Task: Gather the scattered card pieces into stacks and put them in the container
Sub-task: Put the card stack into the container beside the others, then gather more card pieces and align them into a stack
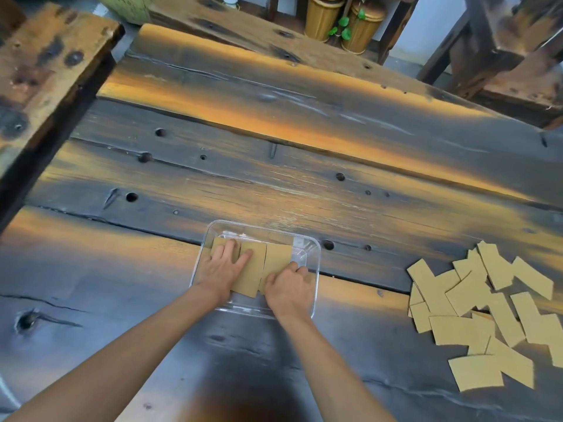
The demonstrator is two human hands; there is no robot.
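Inside the clear container [313, 254], both my hands are down on card pieces already delivered: my left hand [224, 266] lies flat with straight fingers pressing one stack [248, 278], and my right hand [289, 286] has its fingers curled at the near edge of a second stack [277, 257] beside it; whether it pinches those cards or only nudges them I cannot tell from here

The two stacks sit side by side, overlapping a little at the middle. To the right of the container, well apart from it, the remaining scattered pieces [481, 312] lie in a loose overlapping heap on the wooden table [274, 166]

My worry is that when I lift my hands out, cards could fan out across the slick bottom, or a knuckle could catch the low wall and drag the light container along the table. The rough planks and their holes might also snag thin pieces when I sweep the heap together

Room is generous: bare table stretches beyond and to the left of the container, and the path rightward to the heap looks unobstructed
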